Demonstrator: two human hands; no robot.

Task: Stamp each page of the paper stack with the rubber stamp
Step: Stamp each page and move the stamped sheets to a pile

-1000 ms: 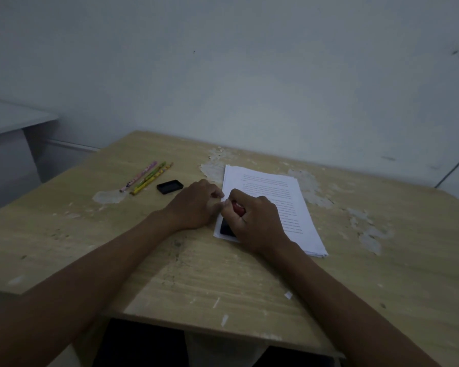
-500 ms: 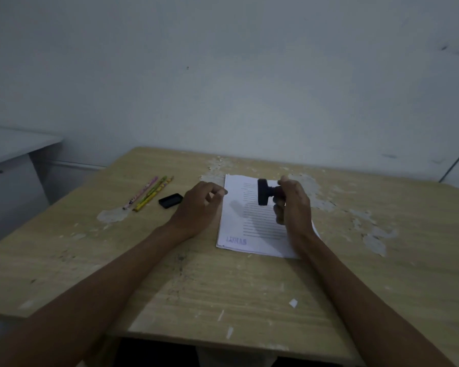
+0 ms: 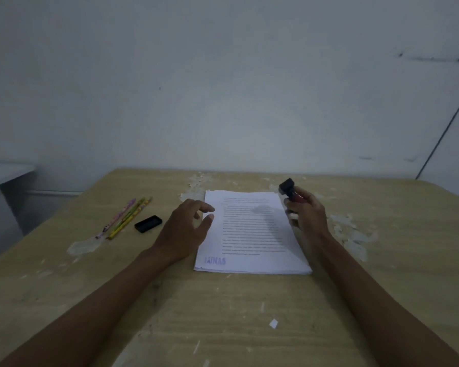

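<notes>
A white paper stack (image 3: 252,234) with printed text lies on the wooden table (image 3: 223,313). A blue stamp mark (image 3: 215,260) shows at its near left corner. My right hand (image 3: 306,215) holds the rubber stamp (image 3: 289,190), black head and red handle, lifted off the page by the stack's far right corner. My left hand (image 3: 186,229) rests at the stack's left edge with its fingers spread, thumb and fingertips on the top sheet.
Three pencils (image 3: 126,218) and a black ink pad (image 3: 148,223) lie left of the stack. Peeled patches (image 3: 353,234) mark the tabletop. A white wall (image 3: 223,88) stands close behind the table, and a white cabinet (image 3: 0,181) at the far left.
My right hand pressed the stamp on the near left corner, then lifted it and carried it right, past the stack's far right corner. The blue mark now shows. My left hand opened its fingers.
</notes>
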